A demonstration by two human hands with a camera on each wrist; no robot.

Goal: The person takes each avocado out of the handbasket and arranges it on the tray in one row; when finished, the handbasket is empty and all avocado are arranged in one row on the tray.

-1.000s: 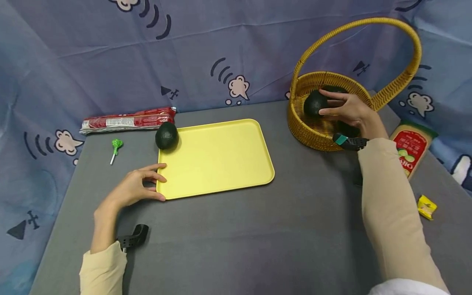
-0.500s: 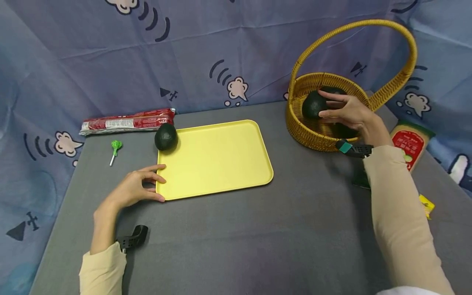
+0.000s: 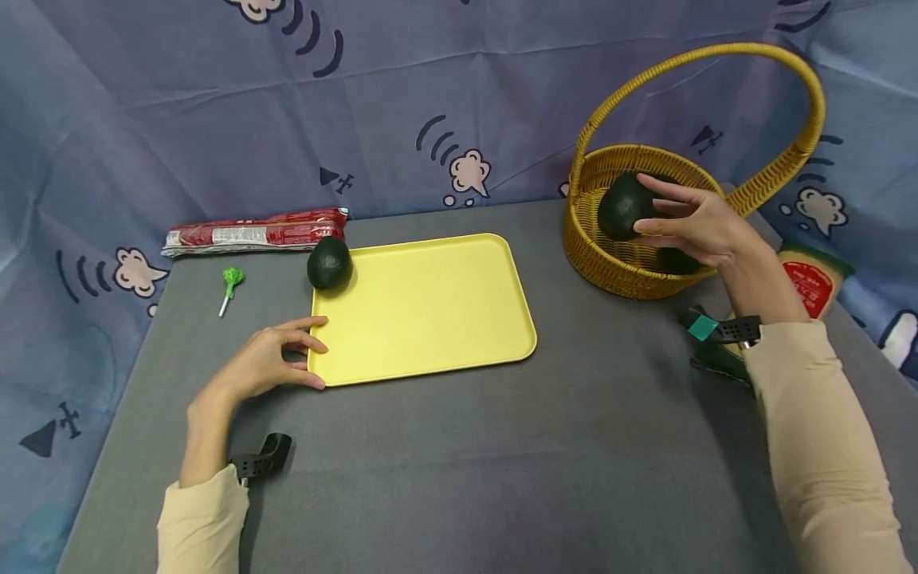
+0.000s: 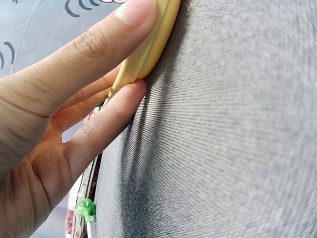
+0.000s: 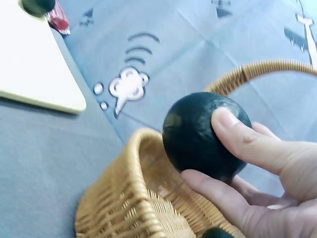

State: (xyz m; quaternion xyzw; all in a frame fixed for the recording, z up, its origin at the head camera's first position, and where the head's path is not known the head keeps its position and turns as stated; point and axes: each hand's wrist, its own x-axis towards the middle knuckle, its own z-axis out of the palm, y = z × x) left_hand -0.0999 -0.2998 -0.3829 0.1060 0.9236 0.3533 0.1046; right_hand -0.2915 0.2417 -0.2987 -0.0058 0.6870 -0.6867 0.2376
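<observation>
My right hand (image 3: 699, 219) grips a dark green avocado (image 3: 622, 207) between thumb and fingers, over the wicker basket (image 3: 610, 275). In the right wrist view the avocado (image 5: 198, 136) shows above the basket's rim. More dark avocados lie inside the basket, partly hidden by the hand. My left hand (image 3: 268, 359) holds the left edge of the yellow tray (image 3: 430, 311). In the left wrist view the thumb lies along the tray's rim (image 4: 143, 54), with a finger against its underside. Another avocado (image 3: 329, 263) sits at the tray's back left corner.
Behind the tray lies a long red packet (image 3: 258, 233), with a green lollipop (image 3: 231, 285) to the left. A red and cream snack bag (image 3: 810, 279) stands beside the basket, and a dark green packet (image 3: 720, 363) is partly under the right forearm. The basket's tall handle (image 3: 717, 52) arches overhead.
My right hand has lifted the avocado slightly, and its wrist and forearm have swung right and toward me. The left hand keeps its hold on the tray.
</observation>
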